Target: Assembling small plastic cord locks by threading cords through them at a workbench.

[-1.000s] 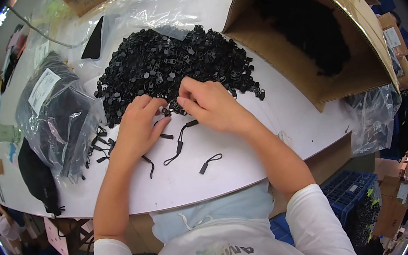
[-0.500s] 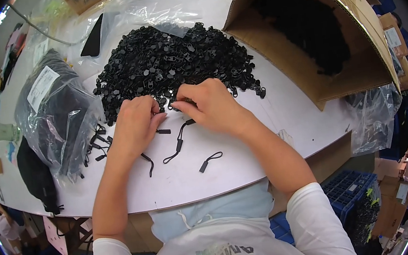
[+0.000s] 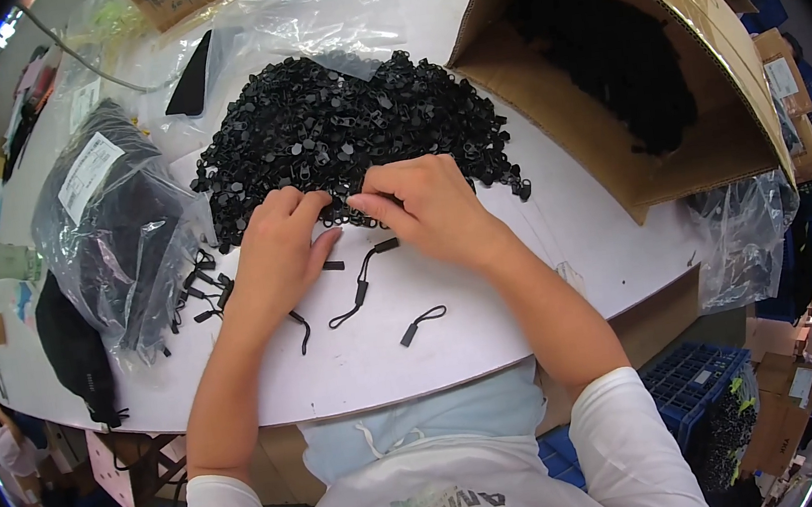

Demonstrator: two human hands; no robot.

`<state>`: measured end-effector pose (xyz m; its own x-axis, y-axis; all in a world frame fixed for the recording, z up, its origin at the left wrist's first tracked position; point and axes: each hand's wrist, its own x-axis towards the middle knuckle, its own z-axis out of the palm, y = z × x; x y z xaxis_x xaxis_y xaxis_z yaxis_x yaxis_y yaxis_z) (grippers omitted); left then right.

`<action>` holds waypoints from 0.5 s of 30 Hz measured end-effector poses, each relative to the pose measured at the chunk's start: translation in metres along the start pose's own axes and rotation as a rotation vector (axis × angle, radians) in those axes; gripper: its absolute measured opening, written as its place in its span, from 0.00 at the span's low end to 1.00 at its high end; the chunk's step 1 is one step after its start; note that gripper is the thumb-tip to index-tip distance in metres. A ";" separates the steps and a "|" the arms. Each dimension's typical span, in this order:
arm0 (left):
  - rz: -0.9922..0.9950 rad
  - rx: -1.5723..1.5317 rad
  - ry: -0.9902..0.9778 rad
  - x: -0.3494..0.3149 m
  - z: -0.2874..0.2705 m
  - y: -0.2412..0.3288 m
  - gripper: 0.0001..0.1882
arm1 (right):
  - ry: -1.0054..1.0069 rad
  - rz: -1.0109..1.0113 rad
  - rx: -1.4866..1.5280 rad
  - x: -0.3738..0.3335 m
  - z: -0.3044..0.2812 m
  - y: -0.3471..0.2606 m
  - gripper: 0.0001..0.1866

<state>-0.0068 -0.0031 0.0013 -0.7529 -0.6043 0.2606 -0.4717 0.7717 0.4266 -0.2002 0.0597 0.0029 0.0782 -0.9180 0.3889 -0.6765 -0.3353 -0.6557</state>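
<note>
A big heap of small black plastic parts (image 3: pixel 342 131) lies on the white table (image 3: pixel 493 314). At its near edge my left hand (image 3: pixel 278 253) and my right hand (image 3: pixel 426 209) meet, fingertips pinched together on a small black piece that the fingers mostly hide. Just below the hands lie loose black cord pulls: one looped cord (image 3: pixel 360 287) under the fingers, another (image 3: pixel 422 325) nearer to me, and a third (image 3: pixel 300 328) beside my left wrist. A small cluster of finished cord pulls (image 3: pixel 197 285) rests left of my left hand.
An open cardboard box (image 3: pixel 626 78) with black parts inside stands at the right. Clear plastic bags of black items (image 3: pixel 110 247) lie at the left, more clear bags (image 3: pixel 299 15) at the back. Blue crates (image 3: pixel 702 390) sit under the table's right end.
Both hands have stayed at the heap's near edge, with only small finger movements; the left hand's fingers have curled closer to the right hand's.
</note>
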 end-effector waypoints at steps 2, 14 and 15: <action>-0.003 0.027 -0.007 0.000 0.002 0.003 0.14 | 0.017 -0.058 -0.009 0.001 0.000 0.001 0.13; -0.019 0.035 -0.027 0.000 0.002 0.002 0.13 | -0.003 0.063 -0.031 -0.003 0.004 -0.001 0.09; -0.074 0.048 -0.018 0.000 0.000 0.002 0.13 | -0.001 0.090 -0.014 -0.002 0.004 0.000 0.08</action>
<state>-0.0079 -0.0010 0.0021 -0.7231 -0.6566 0.2144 -0.5474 0.7341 0.4018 -0.1972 0.0611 -0.0006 0.0175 -0.9443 0.3286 -0.6910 -0.2489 -0.6786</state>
